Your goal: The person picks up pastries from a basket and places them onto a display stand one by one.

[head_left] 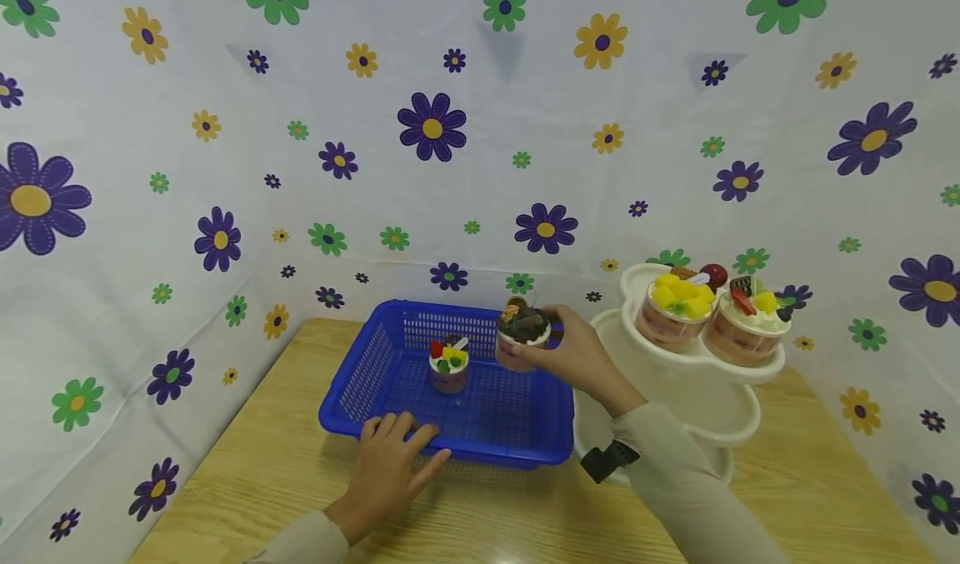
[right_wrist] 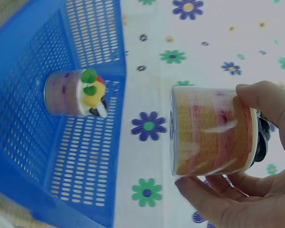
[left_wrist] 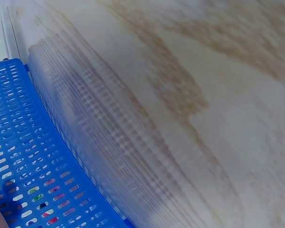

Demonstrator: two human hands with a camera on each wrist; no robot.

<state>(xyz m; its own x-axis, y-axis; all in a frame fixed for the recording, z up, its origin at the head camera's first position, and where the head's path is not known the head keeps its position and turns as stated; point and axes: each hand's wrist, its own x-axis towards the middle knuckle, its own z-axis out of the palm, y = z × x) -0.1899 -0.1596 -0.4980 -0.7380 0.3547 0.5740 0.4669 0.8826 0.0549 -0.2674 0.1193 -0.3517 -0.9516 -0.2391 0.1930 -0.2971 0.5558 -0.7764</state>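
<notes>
My right hand [head_left: 581, 354] grips a dessert cup [head_left: 517, 349] with a dark chocolate topping, thumb on one side and fingers round the other. In the right wrist view, layers of sponge and pink filling show through the clear wall of this cup [right_wrist: 211, 132]. It is held over the right part of the blue basket [head_left: 352, 356]. Inside the basket stands another dessert cup [head_left: 448, 371], topped with fruit and cream. My left hand [head_left: 390, 464] rests on the basket's near rim with its fingers spread. The left wrist view shows mostly the basket's slotted side [left_wrist: 42, 156].
To the right stands a white tiered stand [head_left: 705, 364] with scalloped trays. Its top tray carries a yellow fruit dessert cup [head_left: 675, 318] and a cream-topped one [head_left: 746, 331]. A flower-print sheet [head_left: 480, 172] hangs behind the wooden table [head_left: 247, 464].
</notes>
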